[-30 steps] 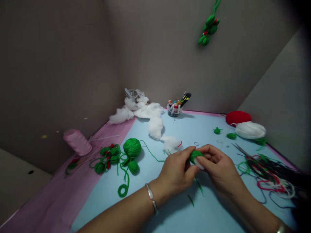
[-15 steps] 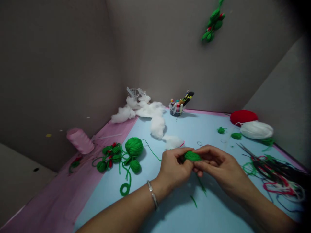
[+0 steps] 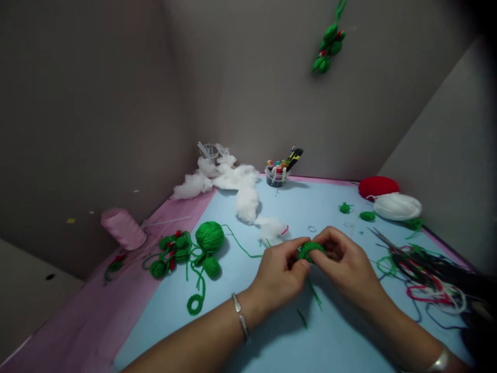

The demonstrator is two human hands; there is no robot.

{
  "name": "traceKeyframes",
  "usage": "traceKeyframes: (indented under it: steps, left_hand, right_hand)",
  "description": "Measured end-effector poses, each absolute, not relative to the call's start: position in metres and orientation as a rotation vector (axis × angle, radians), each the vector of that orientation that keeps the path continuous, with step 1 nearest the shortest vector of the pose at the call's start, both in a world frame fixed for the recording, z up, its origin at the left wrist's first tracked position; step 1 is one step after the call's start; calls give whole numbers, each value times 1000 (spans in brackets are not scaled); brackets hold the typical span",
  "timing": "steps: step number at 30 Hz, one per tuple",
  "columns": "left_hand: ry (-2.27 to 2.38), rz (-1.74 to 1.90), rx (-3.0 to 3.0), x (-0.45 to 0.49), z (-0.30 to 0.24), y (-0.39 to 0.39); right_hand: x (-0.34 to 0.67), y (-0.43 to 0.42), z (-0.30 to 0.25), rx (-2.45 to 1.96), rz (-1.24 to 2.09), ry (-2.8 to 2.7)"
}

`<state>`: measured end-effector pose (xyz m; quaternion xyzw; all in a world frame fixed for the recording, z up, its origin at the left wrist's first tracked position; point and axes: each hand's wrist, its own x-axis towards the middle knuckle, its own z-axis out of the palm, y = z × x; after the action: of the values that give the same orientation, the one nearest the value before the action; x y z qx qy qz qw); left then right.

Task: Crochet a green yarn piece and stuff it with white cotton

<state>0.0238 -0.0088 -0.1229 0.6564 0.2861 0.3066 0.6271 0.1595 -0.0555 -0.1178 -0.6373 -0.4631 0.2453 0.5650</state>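
Between my two hands is a small green crocheted piece point(image 3: 311, 249), held above the blue table cover. My left hand point(image 3: 280, 269) grips its left side between thumb and fingers. On its right, my right hand point(image 3: 344, 259) pinches it, the thumb pressed onto its face. Green yarn tails point(image 3: 315, 294) hang beneath the piece. A tuft of white stuffing point(image 3: 271, 229) with a short red strand point(image 3: 285, 229) lies just beyond my left hand. To the left sits a green yarn ball point(image 3: 210, 236), its strand running toward my left hand.
Scissors point(image 3: 382, 238) and tangled yarn point(image 3: 435, 290) lie at right, below white yarn point(image 3: 398, 206) and red yarn point(image 3: 378, 187). Green-and-red crocheted pieces point(image 3: 181, 251) and a pink cone point(image 3: 123, 229) are at left. A pen cup point(image 3: 276, 176) stands at the back.
My right thumb has moved onto the face of the green piece, which now looks turned and bent inward. The whole view has shifted slightly, so the surroundings appear farther left.
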Motion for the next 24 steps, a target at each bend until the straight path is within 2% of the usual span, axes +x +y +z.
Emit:
traceKeyframes:
  steps: [3,8,15,24]
  left_hand:
    - [769,849,1405,27,-121,-8]
    - [979,754,1484,29,-122,-5]
    - [1058,843,1558,29,-134,-10]
    - [935,819,1602,27,-130,-9]
  right_hand:
    - [158,-55,-117,-1498,546,-1077]
    - [151,-57,-126,-1540,454,-1069]
    - [138,-62,-138,-1649,302,-1083]
    - [139,-64,-136,-1574,428,-1085]
